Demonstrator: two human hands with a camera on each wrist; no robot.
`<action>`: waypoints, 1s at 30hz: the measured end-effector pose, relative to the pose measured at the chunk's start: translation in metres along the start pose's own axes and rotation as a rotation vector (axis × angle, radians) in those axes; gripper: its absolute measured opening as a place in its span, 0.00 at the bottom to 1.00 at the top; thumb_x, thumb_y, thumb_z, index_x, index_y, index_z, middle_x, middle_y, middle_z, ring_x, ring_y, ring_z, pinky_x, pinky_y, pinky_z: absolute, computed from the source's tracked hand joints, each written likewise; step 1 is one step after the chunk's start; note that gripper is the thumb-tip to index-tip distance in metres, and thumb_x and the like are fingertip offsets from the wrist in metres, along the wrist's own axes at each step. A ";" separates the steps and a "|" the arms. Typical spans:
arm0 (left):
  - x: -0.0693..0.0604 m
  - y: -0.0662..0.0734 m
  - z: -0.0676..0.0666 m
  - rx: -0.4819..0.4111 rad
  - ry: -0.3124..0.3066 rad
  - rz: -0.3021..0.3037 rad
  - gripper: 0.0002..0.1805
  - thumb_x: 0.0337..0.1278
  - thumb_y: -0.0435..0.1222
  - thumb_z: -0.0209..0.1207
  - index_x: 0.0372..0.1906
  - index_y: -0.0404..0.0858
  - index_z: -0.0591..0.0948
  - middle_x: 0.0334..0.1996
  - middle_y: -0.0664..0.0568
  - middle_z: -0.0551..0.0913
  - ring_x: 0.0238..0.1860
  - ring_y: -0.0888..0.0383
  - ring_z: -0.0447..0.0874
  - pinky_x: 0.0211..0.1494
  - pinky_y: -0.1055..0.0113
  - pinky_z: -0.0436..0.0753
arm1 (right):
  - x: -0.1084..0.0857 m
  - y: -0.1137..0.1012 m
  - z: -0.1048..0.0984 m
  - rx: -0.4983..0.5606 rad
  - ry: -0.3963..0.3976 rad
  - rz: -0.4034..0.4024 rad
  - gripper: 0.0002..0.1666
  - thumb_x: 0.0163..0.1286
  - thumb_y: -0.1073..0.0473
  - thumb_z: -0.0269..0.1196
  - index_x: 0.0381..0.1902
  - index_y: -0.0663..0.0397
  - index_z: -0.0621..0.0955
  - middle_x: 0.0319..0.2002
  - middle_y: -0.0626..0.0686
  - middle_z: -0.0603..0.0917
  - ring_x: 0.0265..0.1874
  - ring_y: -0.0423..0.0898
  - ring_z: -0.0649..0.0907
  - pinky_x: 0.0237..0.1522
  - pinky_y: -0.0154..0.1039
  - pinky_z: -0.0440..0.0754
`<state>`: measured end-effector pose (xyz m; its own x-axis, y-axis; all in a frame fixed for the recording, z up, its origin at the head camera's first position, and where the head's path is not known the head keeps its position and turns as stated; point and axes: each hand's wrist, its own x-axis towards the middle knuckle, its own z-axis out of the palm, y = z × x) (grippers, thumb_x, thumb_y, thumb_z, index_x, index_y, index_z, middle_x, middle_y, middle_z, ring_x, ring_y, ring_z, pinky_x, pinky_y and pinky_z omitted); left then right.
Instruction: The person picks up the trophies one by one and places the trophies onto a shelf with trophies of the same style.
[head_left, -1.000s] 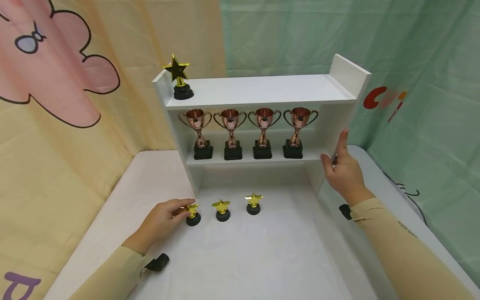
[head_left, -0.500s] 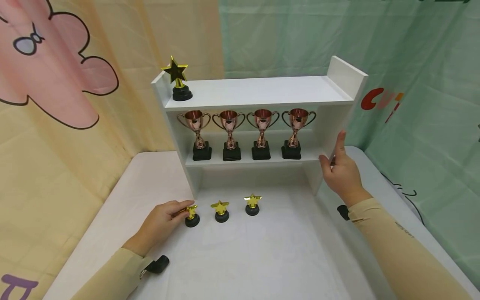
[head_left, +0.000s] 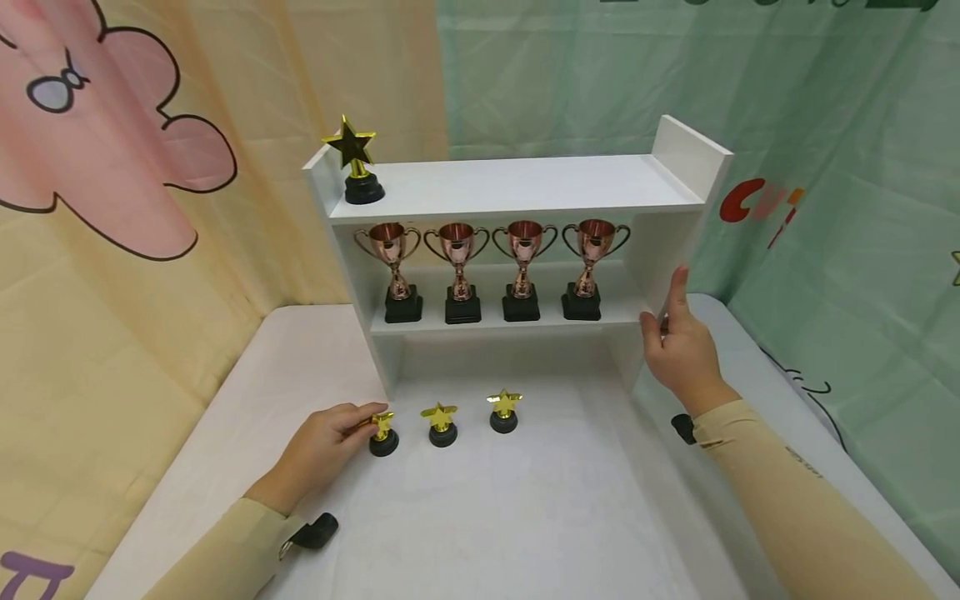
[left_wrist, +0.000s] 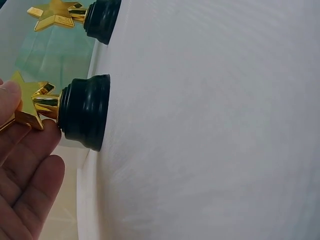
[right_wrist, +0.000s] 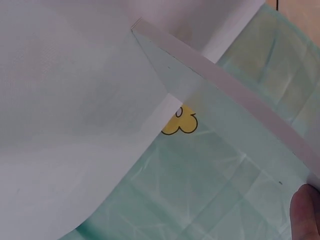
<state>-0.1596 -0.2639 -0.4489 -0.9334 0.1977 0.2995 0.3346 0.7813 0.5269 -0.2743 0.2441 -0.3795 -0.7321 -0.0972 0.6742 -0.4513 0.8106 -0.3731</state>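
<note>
My left hand (head_left: 318, 446) pinches the gold star of the leftmost small trophy (head_left: 383, 442) between thumb and fingers; in the left wrist view its black base (left_wrist: 84, 112) stands upright on the white cloth. Two more star trophies stand to its right, a middle one (head_left: 442, 433) and a right one (head_left: 503, 421). With thumb in front and index finger pointing up, my right hand (head_left: 684, 354) holds the right side panel of the white shelf (head_left: 517, 183). In the right wrist view a fingertip (right_wrist: 305, 212) touches that panel (right_wrist: 235, 120). Its other fingers are hidden behind the panel.
Another star trophy (head_left: 364, 188) stands at the left end of the top shelf. Several copper two-handled cups, such as the rightmost one (head_left: 581, 300), line the middle shelf. Printed curtains (head_left: 555, 75) hang behind and beside the white table (head_left: 480, 517).
The head view has shifted slightly. Both hands keep their places on the trophy and the shelf panel, and nothing else has visibly moved.
</note>
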 end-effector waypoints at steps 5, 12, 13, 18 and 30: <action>0.000 0.000 0.000 0.009 0.001 -0.001 0.19 0.67 0.35 0.69 0.60 0.47 0.89 0.42 0.61 0.90 0.35 0.68 0.79 0.38 0.71 0.79 | -0.001 0.001 0.002 -0.007 0.028 -0.014 0.56 0.80 0.63 0.56 0.86 0.30 0.34 0.15 0.57 0.67 0.13 0.48 0.63 0.18 0.43 0.63; -0.001 0.001 -0.003 0.020 0.016 0.013 0.19 0.67 0.34 0.69 0.61 0.46 0.88 0.42 0.61 0.90 0.34 0.69 0.76 0.37 0.70 0.78 | -0.003 0.000 0.001 0.001 0.013 0.023 0.51 0.81 0.62 0.55 0.87 0.36 0.38 0.14 0.55 0.69 0.13 0.45 0.64 0.16 0.40 0.64; -0.001 0.001 -0.004 0.022 0.019 0.016 0.19 0.67 0.34 0.69 0.61 0.46 0.88 0.42 0.60 0.90 0.34 0.69 0.76 0.37 0.71 0.77 | -0.003 0.000 0.001 0.005 0.011 0.029 0.51 0.81 0.62 0.55 0.87 0.37 0.38 0.14 0.55 0.69 0.13 0.45 0.65 0.16 0.40 0.65; 0.000 0.002 -0.009 0.034 0.048 0.053 0.19 0.65 0.33 0.70 0.60 0.45 0.88 0.39 0.58 0.90 0.30 0.70 0.73 0.33 0.71 0.76 | -0.003 -0.002 0.002 0.021 0.031 0.041 0.49 0.81 0.62 0.55 0.87 0.38 0.41 0.12 0.53 0.68 0.12 0.43 0.64 0.15 0.39 0.64; 0.001 0.014 -0.023 0.032 0.116 0.205 0.21 0.60 0.28 0.71 0.59 0.40 0.89 0.37 0.60 0.90 0.33 0.73 0.77 0.33 0.71 0.79 | -0.001 -0.004 0.002 0.027 0.091 0.033 0.47 0.79 0.62 0.59 0.87 0.43 0.49 0.11 0.51 0.71 0.12 0.33 0.64 0.14 0.36 0.63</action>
<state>-0.1524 -0.2665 -0.4227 -0.8244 0.2867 0.4880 0.5100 0.7504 0.4206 -0.2731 0.2398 -0.3803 -0.6982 -0.0168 0.7157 -0.4419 0.7967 -0.4123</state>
